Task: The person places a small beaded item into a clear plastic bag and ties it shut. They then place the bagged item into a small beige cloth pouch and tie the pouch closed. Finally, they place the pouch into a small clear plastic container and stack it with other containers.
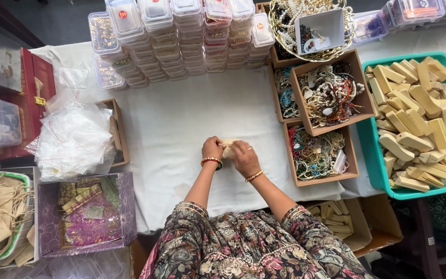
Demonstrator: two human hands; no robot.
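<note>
Together, the left hand [213,150] and right hand [245,156] clasp a small pale wooden block [228,148] over the white cloth [171,129], steadying it from both sides, beside boxes of beaded bracelets [318,154].

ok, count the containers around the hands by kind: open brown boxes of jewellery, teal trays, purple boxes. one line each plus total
Open brown boxes of jewellery: 4 (bead-filled, right of the hands)
Teal tray of pale wooden blocks: 1
Purple box of patterned fabric: 1
Total: 6

Both hands, left hand and right hand, rest on a pale wooden block on the white cloth.
</note>
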